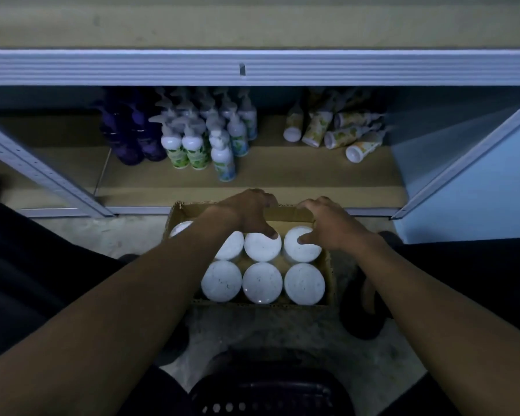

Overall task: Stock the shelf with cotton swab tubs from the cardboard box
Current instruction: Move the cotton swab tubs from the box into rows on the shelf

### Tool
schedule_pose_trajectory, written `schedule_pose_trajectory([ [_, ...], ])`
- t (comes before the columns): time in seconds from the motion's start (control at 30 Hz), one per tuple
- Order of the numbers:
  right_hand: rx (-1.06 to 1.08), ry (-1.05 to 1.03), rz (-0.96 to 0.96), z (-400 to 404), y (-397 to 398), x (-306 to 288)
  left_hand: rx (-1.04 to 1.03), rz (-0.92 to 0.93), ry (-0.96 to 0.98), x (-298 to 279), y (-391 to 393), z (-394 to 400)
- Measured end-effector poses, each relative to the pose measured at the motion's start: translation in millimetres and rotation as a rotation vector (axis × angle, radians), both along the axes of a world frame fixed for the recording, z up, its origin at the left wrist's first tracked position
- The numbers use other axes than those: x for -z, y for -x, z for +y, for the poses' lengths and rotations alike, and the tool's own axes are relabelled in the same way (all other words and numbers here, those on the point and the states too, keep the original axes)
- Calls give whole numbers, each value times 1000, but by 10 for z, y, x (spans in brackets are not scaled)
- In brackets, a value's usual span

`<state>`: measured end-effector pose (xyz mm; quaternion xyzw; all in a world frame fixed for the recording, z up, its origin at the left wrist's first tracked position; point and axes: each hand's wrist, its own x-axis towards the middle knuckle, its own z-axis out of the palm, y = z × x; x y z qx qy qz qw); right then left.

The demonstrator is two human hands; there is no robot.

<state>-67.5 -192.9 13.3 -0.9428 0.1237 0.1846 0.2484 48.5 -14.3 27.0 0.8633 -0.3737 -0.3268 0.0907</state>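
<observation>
An open cardboard box (285, 216) stands on the floor in front of the bottom shelf (297, 175). Several round white-lidded cotton swab tubs (221, 280) stand upright in it in two rows; my left forearm hides part of the far-left ones. My left hand (243, 214) has its fingers curled over the box's far rim, and its thumb touches the middle back tub (260, 249). My right hand (330, 226) also hooks its fingers on the far rim, thumb resting on the right back tub (302, 250).
On the bottom shelf stand purple bottles (129, 136) and white pump bottles (198, 139); several yellow-patterned bottles (339, 130) lie on their sides at the right. Slanted metal uprights (42, 172) frame the bay, with an upper shelf edge (252, 67) overhead. A dark perforated stool (267, 388) is below me.
</observation>
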Motion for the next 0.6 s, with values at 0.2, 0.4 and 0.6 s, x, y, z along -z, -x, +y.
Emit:
schedule_pose_trajectory([
  [0.2, 27, 4, 67, 55, 71, 358, -87, 11, 9, 413, 132, 65],
  [0.4, 53, 23, 83, 142, 71, 592, -100, 20, 12, 767, 260, 10],
  [0.6, 51, 15, 104, 208, 24, 769, -58, -56, -40, 1001, 335, -48],
])
